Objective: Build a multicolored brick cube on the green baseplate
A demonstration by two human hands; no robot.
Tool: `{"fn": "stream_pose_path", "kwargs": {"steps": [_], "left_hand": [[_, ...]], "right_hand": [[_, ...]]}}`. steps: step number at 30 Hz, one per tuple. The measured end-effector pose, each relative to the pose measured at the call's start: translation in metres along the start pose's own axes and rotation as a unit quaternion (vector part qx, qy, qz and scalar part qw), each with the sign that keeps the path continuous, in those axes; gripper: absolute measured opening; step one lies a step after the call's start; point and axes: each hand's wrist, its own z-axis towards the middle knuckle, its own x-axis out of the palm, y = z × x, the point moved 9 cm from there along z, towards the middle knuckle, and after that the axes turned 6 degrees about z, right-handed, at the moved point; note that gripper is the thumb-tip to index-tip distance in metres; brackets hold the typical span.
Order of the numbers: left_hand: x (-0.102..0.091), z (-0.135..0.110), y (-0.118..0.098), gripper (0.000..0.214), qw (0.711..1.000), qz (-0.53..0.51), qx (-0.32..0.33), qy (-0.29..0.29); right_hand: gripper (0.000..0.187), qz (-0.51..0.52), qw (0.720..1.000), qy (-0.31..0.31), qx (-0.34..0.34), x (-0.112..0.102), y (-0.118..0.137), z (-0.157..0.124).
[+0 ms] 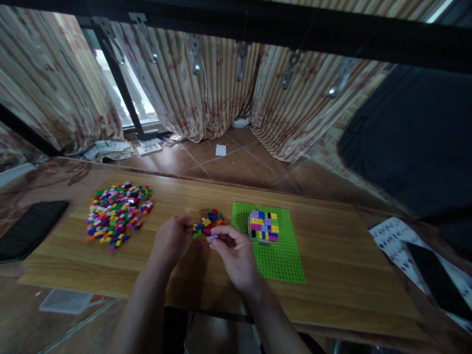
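My right hand pinches a small lavender toy brick between thumb and fingertips. To its left, my left hand has its fingers drawn together at the edge of a small group of loose bricks; whatever is at those fingertips is too small to make out. One magenta brick lies on the wood just below that group. Right of my right hand, a block built of many-coloured bricks stands on a green studded baseplate.
A large pile of mixed bricks covers the left part of the wooden table. A dark tablet lies at the far left. A black phone rests on a printed sheet at the right. Curtains hang behind.
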Motion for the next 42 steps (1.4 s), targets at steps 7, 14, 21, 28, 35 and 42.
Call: {"fn": "stream_pose_path", "kwargs": {"steps": [7,14,21,28,35,42], "left_hand": [[0.0,-0.002,-0.005,0.024,0.999,-0.013,0.026,0.017],[0.002,-0.005,-0.008,0.025,0.998,-0.045,0.047,0.011],[0.002,-0.01,-0.012,0.025,0.995,-0.074,0.062,0.04],[0.003,-0.015,-0.014,0.024,0.99,-0.084,0.108,0.034],[0.004,-0.016,-0.02,0.018,0.989,-0.096,0.106,0.028],[0.004,-0.018,-0.028,0.016,0.993,-0.06,0.105,0.0]], "right_hand": [[0.019,-0.146,0.981,0.009,-0.125,0.001,0.021,-0.002],[0.017,-0.335,0.932,-0.023,-0.134,-0.003,0.014,-0.005],[0.023,-0.434,0.887,0.009,-0.158,0.007,0.006,-0.007],[0.02,-0.407,0.904,0.019,-0.134,0.004,0.0,-0.005],[0.024,-0.473,0.867,-0.048,-0.15,-0.01,0.013,-0.001],[0.036,-0.545,0.82,-0.053,-0.164,-0.003,0.012,0.005]]}}
